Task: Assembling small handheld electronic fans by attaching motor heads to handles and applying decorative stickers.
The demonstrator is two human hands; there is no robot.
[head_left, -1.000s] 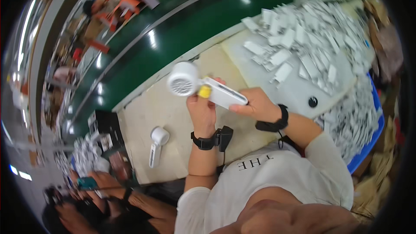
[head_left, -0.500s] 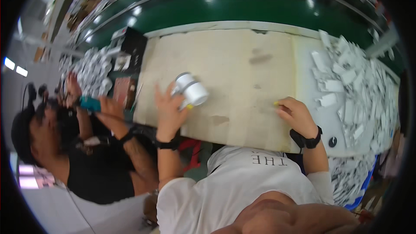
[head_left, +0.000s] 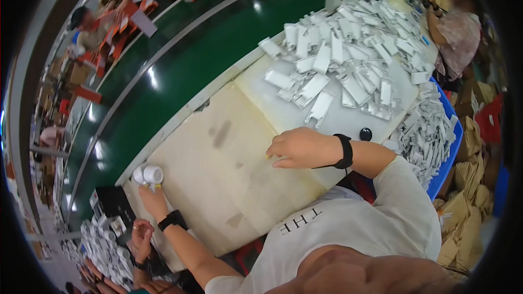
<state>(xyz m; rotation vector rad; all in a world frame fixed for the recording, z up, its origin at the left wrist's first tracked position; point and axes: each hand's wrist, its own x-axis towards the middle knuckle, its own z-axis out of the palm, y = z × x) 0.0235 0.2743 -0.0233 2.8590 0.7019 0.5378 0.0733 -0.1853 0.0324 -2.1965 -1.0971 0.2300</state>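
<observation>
My left hand (head_left: pixel 153 200) is stretched out to the far left corner of the table. Its fingers are at a white cylindrical part (head_left: pixel 153 174) with a round perforated-looking end, and seem closed on it. That part partly hides the fingertips; a bit of yellow shows at one. A second rounded white piece (head_left: pixel 139 175) sits right against it, and I cannot tell whether the two are joined. Above the table's right half hangs my right hand (head_left: pixel 305 149), loosely curled, thumb and fingers apart, nothing visible between them. One fingertip there has a yellow covering.
Many white plastic housings (head_left: pixel 348 57) are heaped on the table's far right. A small black round object (head_left: pixel 365 134) lies near them. At right stands a blue bin (head_left: pixel 449 147) of white parts. A co-worker's hand (head_left: pixel 141 239) is close to my left forearm. A green conveyor (head_left: pixel 158 84) runs behind.
The view has swung toward the right. My left hand has moved with the white cylindrical part from the table's middle left to its far left corner. My right hand stays over the table's right half.
</observation>
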